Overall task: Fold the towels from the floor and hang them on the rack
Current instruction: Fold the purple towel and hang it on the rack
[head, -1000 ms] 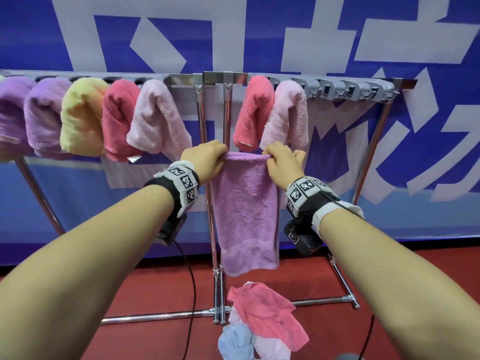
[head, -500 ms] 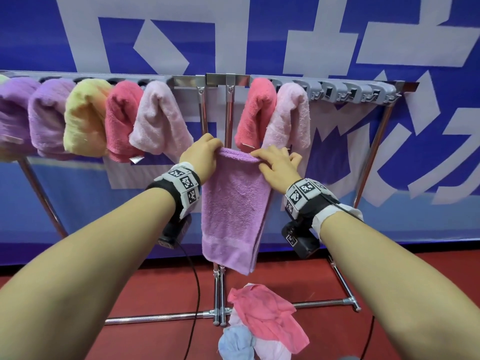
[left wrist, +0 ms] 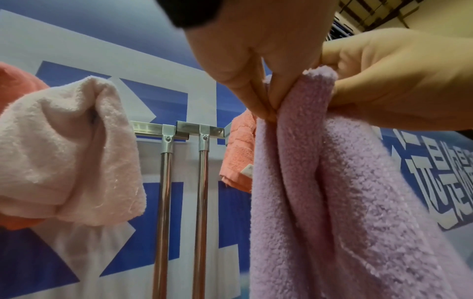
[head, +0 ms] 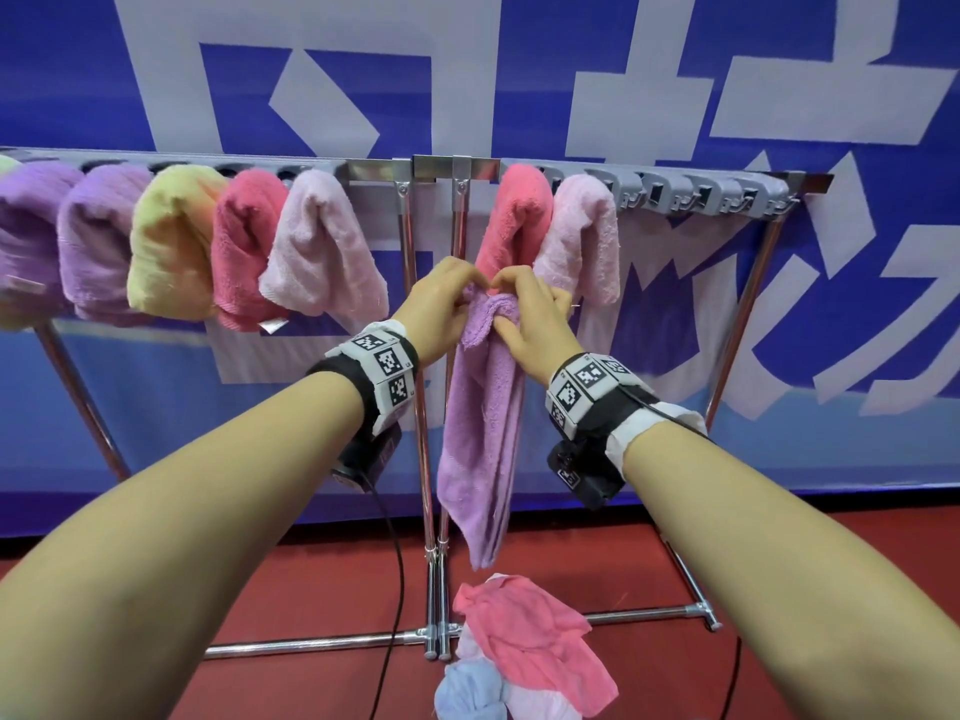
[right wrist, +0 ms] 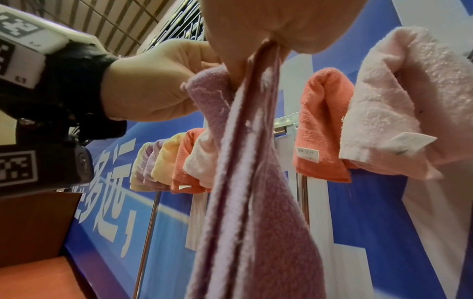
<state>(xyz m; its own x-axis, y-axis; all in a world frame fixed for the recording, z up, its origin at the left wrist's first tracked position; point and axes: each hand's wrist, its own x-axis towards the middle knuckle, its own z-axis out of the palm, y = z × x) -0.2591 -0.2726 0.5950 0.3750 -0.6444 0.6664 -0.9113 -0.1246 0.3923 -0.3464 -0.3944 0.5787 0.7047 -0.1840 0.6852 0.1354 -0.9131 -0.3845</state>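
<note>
The towel's (head: 483, 433) top edge is covered by both hands (head: 441, 304). The leftmost towels (head: 21, 236) on the rack (head: 374, 171) are cut by the head view's left edge. The floor pile (head: 519, 646) is cropped at the bottom. Fingertips cannot be made out in the right wrist view.

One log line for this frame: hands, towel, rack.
left hand: pinches purple towel top | right hand: pinches same | towel: folded narrow, unhung | rack: free clips right

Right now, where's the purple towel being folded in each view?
Head: purple towel centre, hanging from both hands.
Left wrist: purple towel fills the right half.
Right wrist: purple towel centre, hanging down.
Shared landmark: coral towel on the rack, just behind.
</note>
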